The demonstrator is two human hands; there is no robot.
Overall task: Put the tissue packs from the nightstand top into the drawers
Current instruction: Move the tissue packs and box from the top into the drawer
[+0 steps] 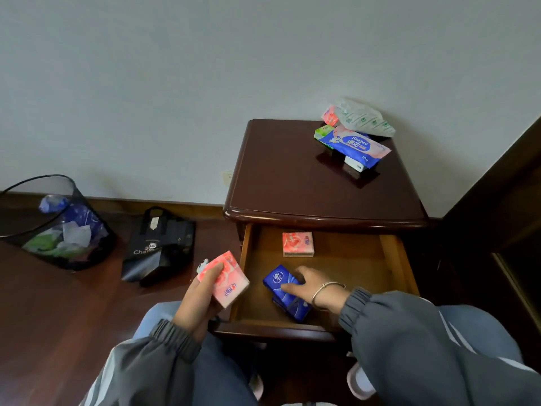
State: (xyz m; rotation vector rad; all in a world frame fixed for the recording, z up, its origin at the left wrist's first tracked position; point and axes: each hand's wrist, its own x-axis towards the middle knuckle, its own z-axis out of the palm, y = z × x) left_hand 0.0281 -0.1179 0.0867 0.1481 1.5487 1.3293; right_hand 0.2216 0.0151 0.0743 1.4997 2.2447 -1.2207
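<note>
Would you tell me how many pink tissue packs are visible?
3 pink packs: one in the left hand, one in the drawer, one in the nightstand pile; others possibly hidden.

A black mesh wastebasket (99,238) holds crumpled litter; a black tote bag (164,244) slumps just beside it.

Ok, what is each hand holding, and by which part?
Left hand grips the pink plastic-wrapped tissue pack at its near end, thumb on top. Right hand grips the blue rectangular tissue pack across its top, inside the wooden drawer.
</note>
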